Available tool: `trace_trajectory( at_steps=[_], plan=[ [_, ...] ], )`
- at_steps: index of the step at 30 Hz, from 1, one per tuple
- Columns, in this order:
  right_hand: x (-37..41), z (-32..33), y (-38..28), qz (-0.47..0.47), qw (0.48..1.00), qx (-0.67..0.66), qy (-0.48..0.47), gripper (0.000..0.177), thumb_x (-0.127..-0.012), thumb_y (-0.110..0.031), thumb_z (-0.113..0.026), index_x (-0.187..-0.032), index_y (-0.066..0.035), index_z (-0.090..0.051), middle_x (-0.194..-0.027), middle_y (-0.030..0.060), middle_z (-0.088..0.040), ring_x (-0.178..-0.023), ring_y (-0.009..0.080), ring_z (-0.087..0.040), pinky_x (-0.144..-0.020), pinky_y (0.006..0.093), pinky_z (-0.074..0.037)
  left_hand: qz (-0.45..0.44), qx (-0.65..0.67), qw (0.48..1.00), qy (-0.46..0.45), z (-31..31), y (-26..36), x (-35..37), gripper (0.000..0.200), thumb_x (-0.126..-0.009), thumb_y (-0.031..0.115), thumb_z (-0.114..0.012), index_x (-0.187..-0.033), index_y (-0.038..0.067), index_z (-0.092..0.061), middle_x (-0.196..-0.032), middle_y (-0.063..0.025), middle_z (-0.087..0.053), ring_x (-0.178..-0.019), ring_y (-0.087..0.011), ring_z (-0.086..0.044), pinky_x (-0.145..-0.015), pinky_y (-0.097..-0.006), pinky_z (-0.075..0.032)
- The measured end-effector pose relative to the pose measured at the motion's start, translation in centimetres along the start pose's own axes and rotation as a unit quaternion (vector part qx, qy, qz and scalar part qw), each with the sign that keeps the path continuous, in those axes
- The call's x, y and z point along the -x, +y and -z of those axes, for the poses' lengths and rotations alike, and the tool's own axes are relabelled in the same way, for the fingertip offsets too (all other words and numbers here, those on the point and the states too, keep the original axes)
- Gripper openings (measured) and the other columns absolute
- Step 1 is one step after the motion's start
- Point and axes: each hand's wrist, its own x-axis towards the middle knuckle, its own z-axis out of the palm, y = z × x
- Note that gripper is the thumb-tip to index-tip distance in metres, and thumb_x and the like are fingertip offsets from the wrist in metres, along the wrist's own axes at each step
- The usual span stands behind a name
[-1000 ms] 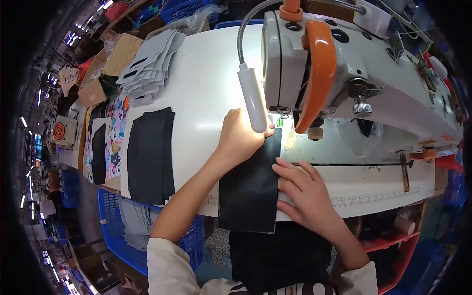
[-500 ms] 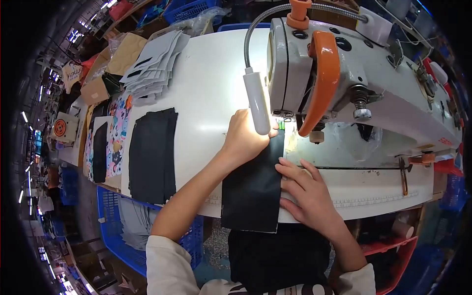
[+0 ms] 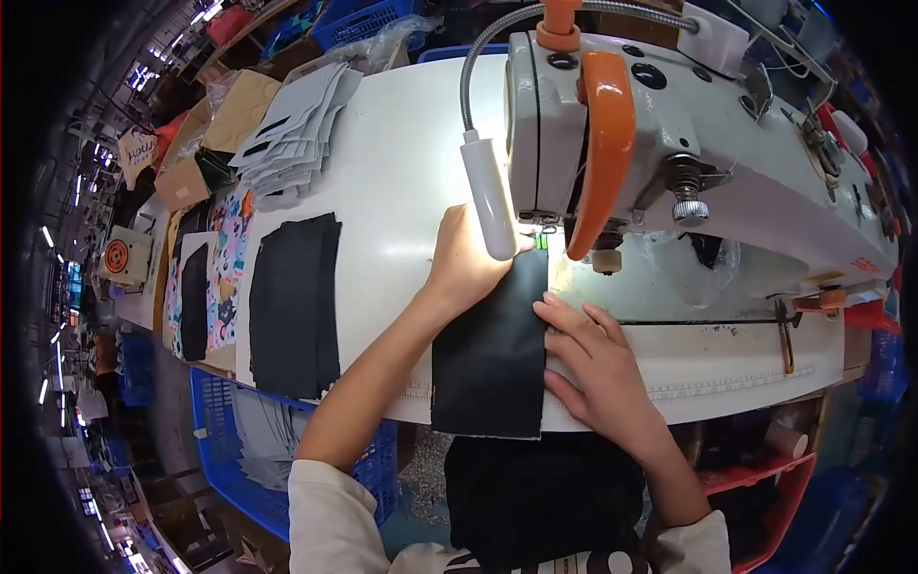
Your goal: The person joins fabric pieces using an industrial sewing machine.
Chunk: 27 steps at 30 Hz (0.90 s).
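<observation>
A black rectangular fabric panel [image 3: 490, 368] lies on the sewing machine bed, its far end at the presser foot [image 3: 545, 230]. Small bright green marks show beside the foot. My left hand [image 3: 464, 256] rests over the panel's far left part. The white lamp head [image 3: 489, 196] covers most of its fingers, so their grip is hidden; one fingertip shows near the foot. Along the panel's right edge, my right hand [image 3: 595, 368] lies low with fingers apart, fingertips touching the edge. The white sewing machine [image 3: 708, 143] with an orange lever [image 3: 607, 143] stands above.
Left on the white table [image 3: 382, 153] are a stack of black panels [image 3: 295, 306] and a pile of grey pieces [image 3: 296, 129]. Patterned fabric [image 3: 228, 258] lies further left. A blue basket [image 3: 215, 440] sits below the edge. Scissors-like metal tool [image 3: 786, 340] lies at right.
The black panel has slid a little further toward the presser foot, both hands staying on it. The machine appears slightly further left in view.
</observation>
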Motion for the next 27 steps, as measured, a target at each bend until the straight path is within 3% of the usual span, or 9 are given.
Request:
trace_trajectory(
  at_steps=[7, 11, 14, 17, 20, 22, 27],
  plan=[
    [-0.1, -0.1, 0.2, 0.003, 1.0, 0.016, 0.004, 0.027, -0.085, -0.01, -0.076, -0.107, -0.002, -0.061, -0.15, 0.0118, -0.054, -0.147, 0.0251, -0.045, -0.121, 0.0477, -0.033, -0.039, 0.044, 0.998, 0.016, -0.7, -1.3, 0.0, 0.016, -0.078, 0.003, -0.078, -0.078, -0.005, -0.064, -0.069, -0.0174, -0.069, -0.065, -0.0292, -0.071, -0.065, -0.0411, -0.054],
    [-0.1, -0.1, 0.2, 0.017, 1.0, 0.018, 0.01, 0.025, -0.086, -0.008, -0.075, -0.106, -0.002, -0.061, -0.149, 0.0117, -0.056, -0.145, 0.0257, -0.047, -0.12, 0.0477, -0.034, 0.016, 0.04, 0.999, 0.029, -0.8, -0.3, 0.7, 0.017, -0.077, 0.003, -0.08, -0.081, -0.003, -0.065, -0.076, -0.015, -0.069, -0.072, -0.0303, -0.069, -0.066, -0.0411, -0.053],
    [0.2, -0.4, 0.2, 0.009, 1.0, 0.007, 0.015, 0.022, -0.085, -0.004, -0.074, -0.103, -0.003, -0.061, -0.147, 0.0119, -0.059, -0.143, 0.0272, -0.05, -0.119, 0.0485, -0.035, -0.181, -0.195, 0.962, 0.063, -0.7, 0.8, 3.5, 0.019, -0.076, 0.004, -0.082, -0.086, -0.002, -0.066, -0.092, -0.0148, -0.07, -0.085, -0.0321, -0.069, -0.071, -0.0406, -0.054],
    [0.3, -0.9, 0.7, 0.022, 0.998, 0.024, 0.047, 0.017, -0.089, -0.004, -0.071, -0.103, -0.003, -0.061, -0.145, 0.0126, -0.06, -0.141, 0.0281, -0.053, -0.119, 0.0487, -0.036, -0.144, -0.151, 0.977, -0.035, 0.1, 3.3, 10.2, 0.025, -0.073, 0.009, -0.085, -0.087, 0.0, -0.067, -0.1, -0.0148, -0.067, -0.092, -0.0344, -0.067, -0.075, -0.0414, -0.055],
    [0.3, -1.2, 0.9, 0.007, 0.999, -0.002, 0.053, 0.017, -0.091, -0.005, -0.071, -0.106, -0.002, -0.062, -0.144, 0.0128, -0.061, -0.14, 0.0287, -0.054, -0.119, 0.0485, -0.036, -0.17, -0.129, 0.975, -0.055, -0.4, 4.0, 15.9, 0.03, -0.072, 0.008, -0.089, -0.096, 0.001, -0.073, -0.102, -0.0125, -0.07, -0.093, -0.0312, -0.071, -0.076, -0.0399, -0.058],
    [0.4, -1.3, 0.7, 0.005, 0.999, -0.012, 0.053, 0.017, -0.092, -0.006, -0.07, -0.107, -0.002, -0.062, -0.144, 0.0129, -0.061, -0.14, 0.029, -0.054, -0.119, 0.0484, -0.036, -0.21, -0.182, 0.96, -0.031, -1.4, 3.7, 18.2, 0.03, -0.073, 0.007, -0.088, -0.099, 0.0, -0.073, -0.102, -0.0138, -0.071, -0.099, -0.033, -0.071, -0.08, -0.04, -0.06],
    [0.3, -1.1, 0.2, 0.012, 0.998, 0.007, 0.058, 0.024, -0.092, -0.01, -0.073, -0.113, -0.001, -0.064, -0.144, 0.0122, -0.061, -0.14, 0.029, -0.054, -0.119, 0.0485, -0.037, -0.3, -0.238, 0.923, -0.04, -1.2, 2.0, 18.9, 0.038, -0.077, 0.007, -0.082, -0.111, -0.007, -0.072, -0.109, -0.0162, -0.069, -0.11, -0.0353, -0.069, -0.091, -0.0409, -0.063]
  ],
)
